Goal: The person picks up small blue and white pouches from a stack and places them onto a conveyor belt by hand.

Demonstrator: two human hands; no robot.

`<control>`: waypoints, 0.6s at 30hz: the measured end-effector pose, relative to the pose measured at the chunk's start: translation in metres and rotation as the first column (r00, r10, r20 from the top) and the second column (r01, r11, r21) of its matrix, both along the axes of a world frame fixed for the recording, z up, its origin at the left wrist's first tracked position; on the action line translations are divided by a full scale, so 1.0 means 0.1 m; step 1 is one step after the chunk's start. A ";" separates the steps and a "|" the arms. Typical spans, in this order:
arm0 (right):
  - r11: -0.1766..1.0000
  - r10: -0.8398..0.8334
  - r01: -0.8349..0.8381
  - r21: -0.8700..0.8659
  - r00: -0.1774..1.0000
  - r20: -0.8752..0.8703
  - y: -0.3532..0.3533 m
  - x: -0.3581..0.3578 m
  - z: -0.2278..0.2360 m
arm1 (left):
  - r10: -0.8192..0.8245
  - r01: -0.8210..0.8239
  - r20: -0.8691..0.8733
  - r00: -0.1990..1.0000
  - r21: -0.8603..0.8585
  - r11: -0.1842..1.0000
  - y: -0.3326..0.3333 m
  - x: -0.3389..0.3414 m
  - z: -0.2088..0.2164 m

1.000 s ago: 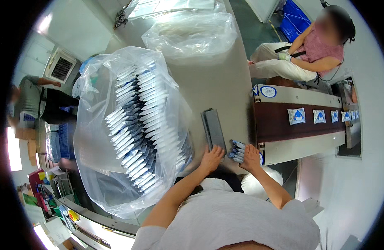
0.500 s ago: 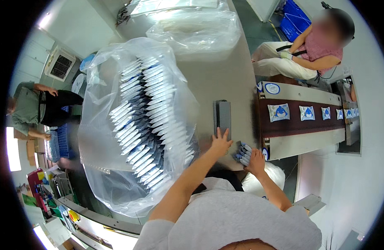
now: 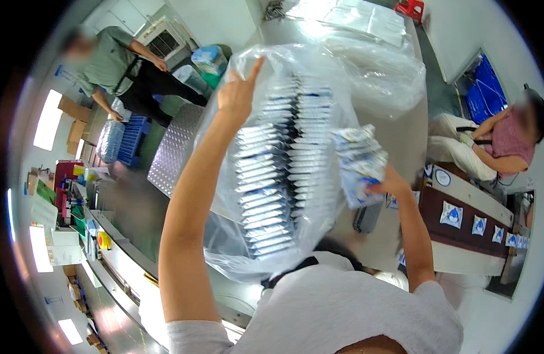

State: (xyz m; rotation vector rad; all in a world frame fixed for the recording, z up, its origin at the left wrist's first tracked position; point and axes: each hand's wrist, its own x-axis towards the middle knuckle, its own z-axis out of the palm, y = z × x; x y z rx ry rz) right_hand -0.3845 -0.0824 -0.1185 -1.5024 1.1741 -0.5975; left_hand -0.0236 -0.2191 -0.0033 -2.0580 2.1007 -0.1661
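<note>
My left hand (image 3: 235, 94) reaches over the far left edge of a large clear plastic bag (image 3: 225, 242). Its index finger is stretched out and its thumb stands apart; the other fingers are partly hidden. Inside the bag stand two long rows of small white-and-blue packets (image 3: 310, 156), packed edge to edge. To the right of the bag, my right hand (image 3: 393, 183) grips a bunch of similar packets (image 3: 359, 159), held above the table and slightly blurred. Below that bunch, a dark grey oblong block (image 3: 368, 217) lies on the table.
A conveyor (image 3: 461, 200) on the right carries single packets in a line, with a seated person (image 3: 490, 133) beside it. More clear plastic bags (image 3: 378, 76) lie on the table's far end. At left, another person (image 3: 121, 65) stands by a blue crate (image 3: 133, 138).
My left hand has moved from the grey block to the bag's far left edge. My right hand has lifted the packets from the table's right edge toward the bag. The view has turned left.
</note>
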 end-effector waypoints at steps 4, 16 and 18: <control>0.847 0.044 -0.250 -0.469 0.913 -0.406 -1.23 1.13 0.21 | 0.039 -0.023 -0.136 0.990 0.113 0.993 -0.44 0.51 0.20; 0.676 0.090 -0.712 -0.191 0.337 -0.937 -2.25 2.63 -0.70 | -0.209 0.002 -0.504 0.838 -0.380 0.925 -0.35 0.52 0.45; 0.693 0.167 -0.703 -0.162 0.375 -0.912 -2.15 2.74 -0.54 | -0.187 0.052 -0.402 0.896 -0.323 0.945 -0.20 0.55 0.68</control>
